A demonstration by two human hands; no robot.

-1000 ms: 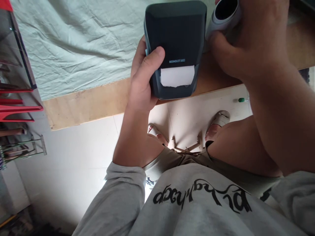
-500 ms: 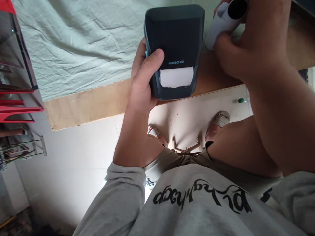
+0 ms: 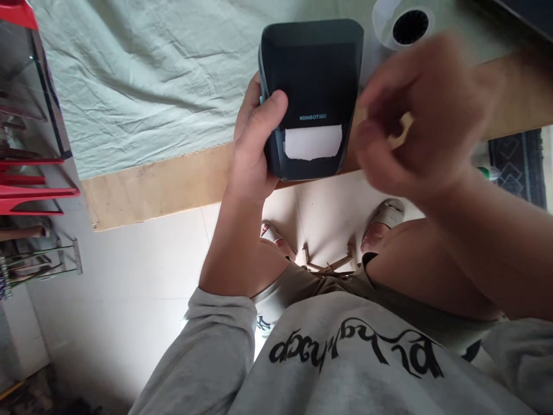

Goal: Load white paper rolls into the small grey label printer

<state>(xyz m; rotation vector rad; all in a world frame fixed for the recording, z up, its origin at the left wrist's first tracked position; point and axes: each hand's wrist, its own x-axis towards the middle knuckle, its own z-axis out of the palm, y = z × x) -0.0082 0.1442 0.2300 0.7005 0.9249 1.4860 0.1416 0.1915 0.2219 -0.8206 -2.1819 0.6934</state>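
Observation:
My left hand (image 3: pixel 259 129) grips a dark label printer (image 3: pixel 317 75) by its left side, thumb on the front. The printer is held up over the table's front edge, and a strip of white paper (image 3: pixel 313 142) with a ragged edge sticks out of its slot. My right hand (image 3: pixel 415 121), slightly blurred, hovers just right of the printer with bent fingers; a gap shows between thumb and forefinger, and nothing is seen in it. Behind it, a white paper roll (image 3: pixel 384 26) with a dark hollow core stands on the table, partly hidden by the hand.
A pale green cloth (image 3: pixel 151 75) covers the table, leaving its wooden edge (image 3: pixel 164 187) bare. A dark flat object (image 3: pixel 527 17) lies at the far right corner. Red plastic pieces (image 3: pixel 38 193) and a wire rack (image 3: pixel 43 259) stand at the left. A patterned mat (image 3: pixel 516 170) shows at the right.
My right hand has let go of the paper roll and moved down and toward the printer. The roll now stands on the table. The printer has shifted slightly down and right in view.

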